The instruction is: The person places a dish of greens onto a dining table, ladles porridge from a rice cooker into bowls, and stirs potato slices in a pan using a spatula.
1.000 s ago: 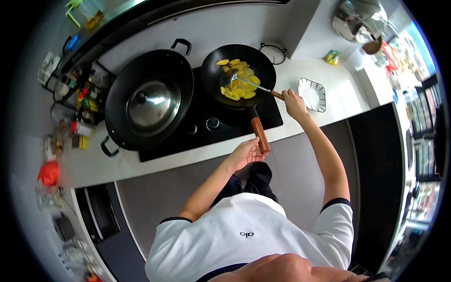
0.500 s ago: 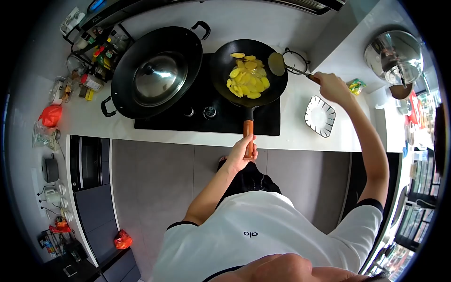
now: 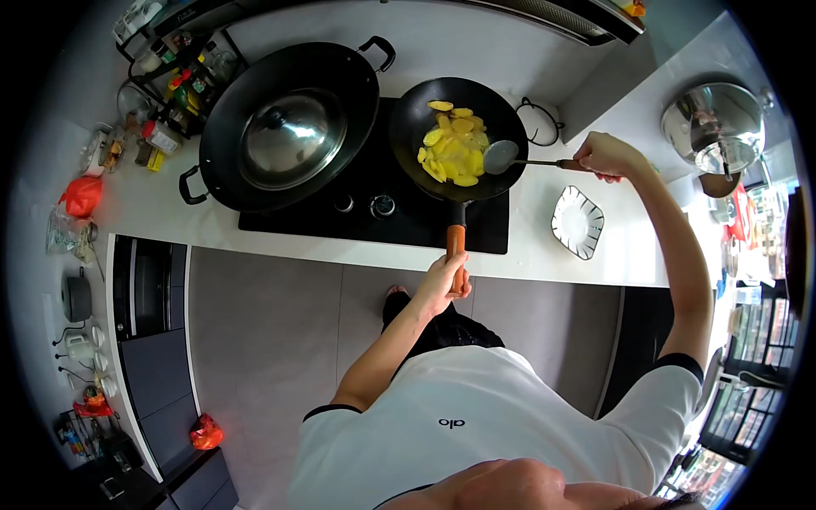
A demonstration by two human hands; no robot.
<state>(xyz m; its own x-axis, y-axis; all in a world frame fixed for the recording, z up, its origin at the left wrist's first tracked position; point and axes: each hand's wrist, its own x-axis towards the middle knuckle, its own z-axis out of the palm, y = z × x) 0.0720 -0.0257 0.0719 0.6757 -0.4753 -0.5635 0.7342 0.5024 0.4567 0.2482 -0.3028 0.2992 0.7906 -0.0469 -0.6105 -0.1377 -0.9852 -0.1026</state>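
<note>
My left hand (image 3: 447, 279) is wrapped round the orange-brown handle (image 3: 456, 241) of a black frying pan (image 3: 411, 115) on the cooktop. Yellow slices (image 3: 455, 149) lie in the middle of this pan. My right hand (image 3: 609, 156) grips the wooden end of a metal spatula (image 3: 501, 156), whose round blade is inside the pan at the right edge of the slices. To the right of the pan, a white dish with dark stripes (image 3: 578, 223) rests on the counter below my right hand.
A large black wok (image 3: 225, 161) with a glass lid (image 3: 293, 140) stands left of the pan. Seasoning bottles (image 3: 161, 136) fill the left corner. A black wire ring (image 3: 541, 121) is behind the pan's right side, and a steel pot (image 3: 714, 123) stands far right.
The spatula blade has come down and nearer the slices, its shaft now almost level. My right hand has moved slightly right. The whole view has shifted and tilted a little.
</note>
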